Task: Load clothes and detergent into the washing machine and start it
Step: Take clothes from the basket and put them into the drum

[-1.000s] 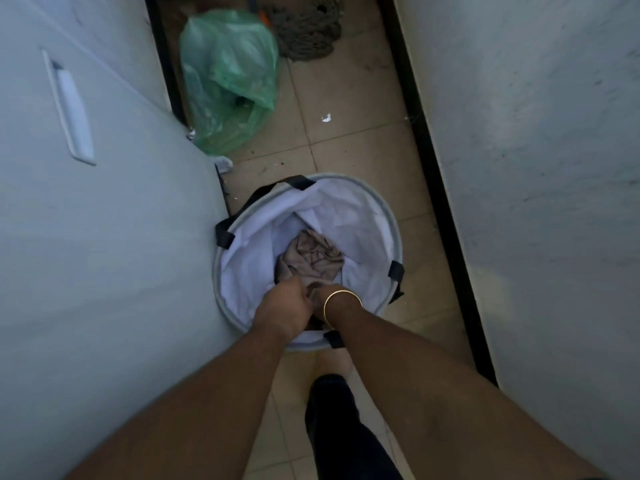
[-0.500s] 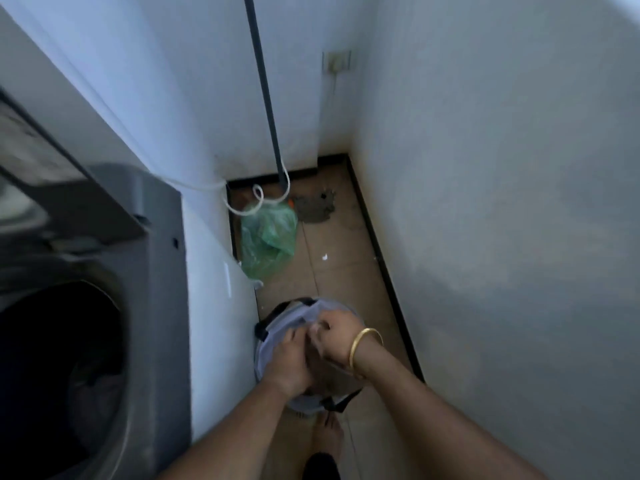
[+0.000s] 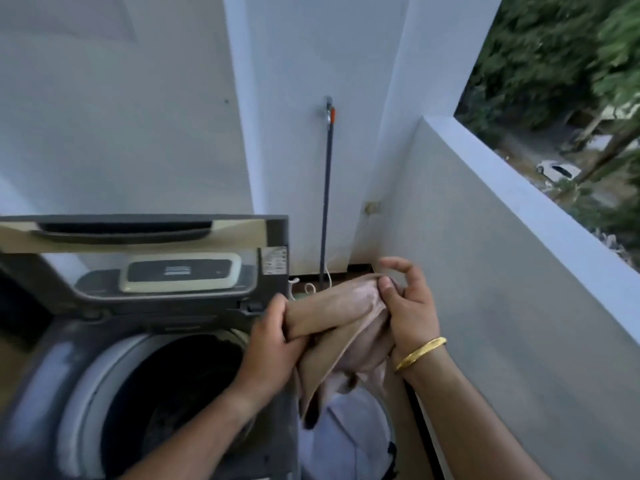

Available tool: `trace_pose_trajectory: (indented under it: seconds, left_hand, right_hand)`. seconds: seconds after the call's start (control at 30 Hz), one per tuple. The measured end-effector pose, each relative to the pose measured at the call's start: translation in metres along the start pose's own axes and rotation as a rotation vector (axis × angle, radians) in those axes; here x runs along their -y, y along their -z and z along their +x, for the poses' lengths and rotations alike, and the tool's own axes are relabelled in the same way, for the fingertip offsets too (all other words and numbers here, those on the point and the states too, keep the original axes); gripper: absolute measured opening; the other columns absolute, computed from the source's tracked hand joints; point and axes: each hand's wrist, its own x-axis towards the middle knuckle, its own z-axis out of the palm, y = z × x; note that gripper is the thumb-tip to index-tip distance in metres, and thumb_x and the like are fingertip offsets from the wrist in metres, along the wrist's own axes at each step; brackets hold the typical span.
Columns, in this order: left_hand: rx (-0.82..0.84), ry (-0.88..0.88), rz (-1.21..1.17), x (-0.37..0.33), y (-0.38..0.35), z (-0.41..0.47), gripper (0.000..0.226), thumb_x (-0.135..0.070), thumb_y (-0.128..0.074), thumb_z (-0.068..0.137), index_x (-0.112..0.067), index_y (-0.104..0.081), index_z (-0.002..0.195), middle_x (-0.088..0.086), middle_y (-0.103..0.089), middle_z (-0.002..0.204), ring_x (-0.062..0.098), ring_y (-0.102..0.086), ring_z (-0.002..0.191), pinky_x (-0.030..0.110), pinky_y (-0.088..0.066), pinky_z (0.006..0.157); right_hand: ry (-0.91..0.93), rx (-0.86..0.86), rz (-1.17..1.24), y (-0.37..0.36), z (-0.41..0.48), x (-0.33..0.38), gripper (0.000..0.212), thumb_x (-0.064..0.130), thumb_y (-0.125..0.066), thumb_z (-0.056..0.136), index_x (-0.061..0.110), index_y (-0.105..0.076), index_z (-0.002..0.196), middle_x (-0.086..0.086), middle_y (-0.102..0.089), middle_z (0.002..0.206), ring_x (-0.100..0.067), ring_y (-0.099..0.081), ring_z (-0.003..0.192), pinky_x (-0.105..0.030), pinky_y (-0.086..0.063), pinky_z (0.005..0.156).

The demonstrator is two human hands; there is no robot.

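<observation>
While my left hand (image 3: 273,337) has its fingers curled tight round one bunched edge of the beige garment (image 3: 341,327), my right hand (image 3: 410,306) pinches the opposite edge between thumb and the lower fingers, the index finger lifted free and crooked above the cloth. The garment hangs stretched between the two hands, its loose tail drooping down over the white laundry basket (image 3: 349,441), which sits just beside the washing machine (image 3: 69,368) on its right. A gold bangle (image 3: 419,353) circles my right wrist. The machine's lid (image 3: 145,233) stands raised and the dark drum opening (image 3: 180,379) lies below and left of my left hand, so the cloth is not yet over it. To do this well, I judge I should carry both hands leftward until the whole garment clears the drum rim, let the trailing tail go in first so it does not snag on the edge, then release and leave it loose, not balled. Compared with half a second ago, my hands have risen from the basket's mouth, where they were bunched together on the cloth, to the height of the machine top and spread apart; my view has tipped up too, the floor and green bag gone and the balcony wall (image 3: 512,271) and trees outside now showing.
</observation>
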Motion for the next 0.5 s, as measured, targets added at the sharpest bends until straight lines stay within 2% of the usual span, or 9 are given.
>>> trace_pose_trajectory:
  seconds: [0.03,0.1,0.17,0.2,0.27,0.3,0.37,0.43,0.5]
  left_hand:
    - [-0.04,-0.035,-0.01,-0.009,0.028,0.001,0.041,-0.002,-0.084,0.088,-0.023,-0.051,0.098,-0.004,-0.064,0.079,0.0,-0.058,0.071,0.016,-0.044,0.064]
    - [-0.053,-0.074,-0.075,-0.023,0.071,0.004,0.052,0.015,-0.07,0.096,-0.028,-0.046,0.11,-0.001,-0.07,0.091,0.0,-0.065,0.077,0.013,-0.049,0.072]
    - [-0.065,-0.114,-0.132,-0.04,0.111,0.003,0.053,0.019,-0.06,0.1,-0.028,-0.043,0.118,0.013,-0.075,0.098,0.007,-0.069,0.08,0.019,-0.052,0.072]
    - [-0.085,-0.122,-0.173,-0.046,0.123,0.004,0.053,0.019,-0.058,0.101,-0.029,-0.043,0.118,0.018,-0.076,0.1,0.013,-0.07,0.081,0.022,-0.053,0.073]
    - [-0.155,-0.101,-0.268,-0.052,0.153,0.001,0.054,0.016,-0.055,0.103,-0.035,-0.044,0.114,0.026,-0.075,0.104,0.026,-0.072,0.084,0.029,-0.055,0.075]
    - [-0.192,-0.069,-0.339,-0.053,0.168,-0.001,0.053,0.016,-0.054,0.104,-0.036,-0.046,0.112,0.029,-0.074,0.105,0.03,-0.072,0.084,0.032,-0.056,0.074]
    - [-0.218,0.02,-0.474,-0.056,0.187,-0.003,0.047,0.017,-0.053,0.104,-0.029,-0.05,0.112,0.028,-0.072,0.098,0.021,-0.071,0.077,0.029,-0.056,0.066]
    - [-0.154,0.073,-0.562,-0.055,0.201,-0.006,0.035,0.015,-0.055,0.106,-0.019,-0.054,0.115,0.026,-0.074,0.099,0.019,-0.072,0.082,0.027,-0.057,0.063]
    - [-0.033,0.085,-0.689,-0.049,0.222,-0.018,0.025,0.006,-0.061,0.109,-0.016,-0.06,0.122,0.031,-0.074,0.118,0.027,-0.075,0.098,0.031,-0.062,0.076]
  right_hand:
    - [0.009,-0.014,0.02,-0.018,-0.004,0.005,0.029,-0.006,-0.054,0.106,0.018,-0.07,0.108,-0.004,-0.064,0.088,-0.021,-0.056,0.083,-0.034,-0.049,0.079]
    - [0.02,-0.004,0.042,-0.05,-0.014,0.009,0.047,-0.013,-0.047,0.104,0.024,-0.076,0.103,0.002,-0.072,0.094,-0.014,-0.063,0.087,-0.029,-0.052,0.083]
    - [-0.027,0.066,0.083,-0.087,-0.032,0.011,0.049,-0.014,-0.047,0.101,0.022,-0.08,0.099,-0.007,-0.076,0.099,-0.023,-0.068,0.093,-0.037,-0.054,0.086]
    - [-0.071,0.137,0.116,-0.103,-0.043,0.012,0.042,-0.012,-0.051,0.099,0.017,-0.081,0.103,-0.015,-0.076,0.103,-0.03,-0.069,0.097,-0.041,-0.055,0.088]
    - [-0.132,0.286,0.213,-0.14,-0.069,0.008,0.024,0.008,-0.06,0.101,0.009,-0.075,0.12,-0.022,-0.075,0.115,-0.037,-0.069,0.108,-0.047,-0.055,0.097]
    - [-0.124,0.346,0.221,-0.16,-0.082,0.004,0.034,0.025,-0.067,0.099,0.008,-0.07,0.128,-0.021,-0.074,0.123,-0.036,-0.069,0.116,-0.048,-0.054,0.103]
    - [-0.11,0.443,0.149,-0.186,-0.099,-0.01,0.079,0.056,-0.082,0.084,0.011,-0.057,0.145,-0.014,-0.071,0.138,-0.03,-0.066,0.131,-0.045,-0.052,0.113]
    - [-0.145,0.501,0.145,-0.209,-0.113,-0.016,0.097,0.065,-0.086,0.077,0.02,-0.048,0.153,-0.009,-0.068,0.144,-0.026,-0.062,0.139,-0.045,-0.049,0.119]
    - [-0.165,0.5,0.227,-0.23,-0.122,-0.014,0.083,0.054,-0.088,0.082,0.027,-0.05,0.151,-0.007,-0.069,0.144,-0.027,-0.061,0.14,-0.045,-0.049,0.118]
